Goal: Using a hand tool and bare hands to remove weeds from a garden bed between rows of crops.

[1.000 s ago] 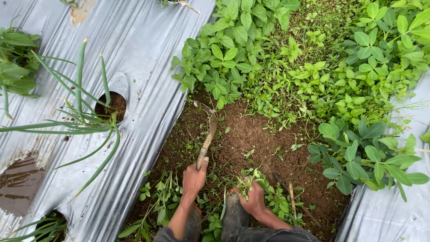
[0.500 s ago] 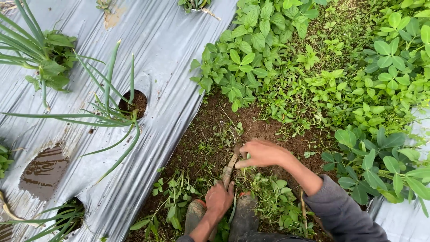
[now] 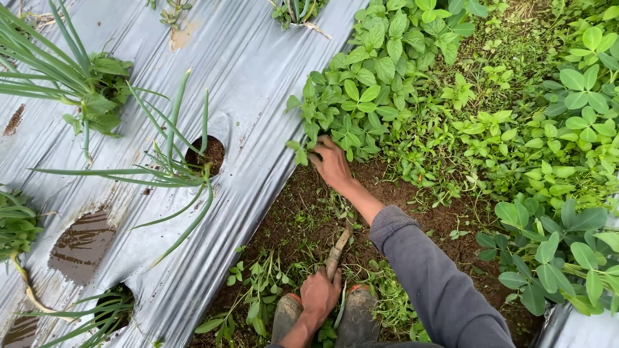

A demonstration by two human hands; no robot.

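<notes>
Head view shows weeding underway: right hand (image 3: 330, 162) closes on the leafy weed clump (image 3: 361, 96) at twelve o'clock, while left hand (image 3: 320, 293) grips a wooden-handled tool (image 3: 338, 248) at six o'clock. Uprooting likely calls for a firm pull near the soil.

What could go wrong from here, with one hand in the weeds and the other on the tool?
1. The right hand grips into the leafy weed clump right beside the silver plastic mulch; a hard pull might tear or lift its edge.
2. The left hand holds the wooden-handled tool, whose working end is hidden under the right forearm; a swing now could strike that arm.
3. The green onion plant leans close and could get bent.
</notes>
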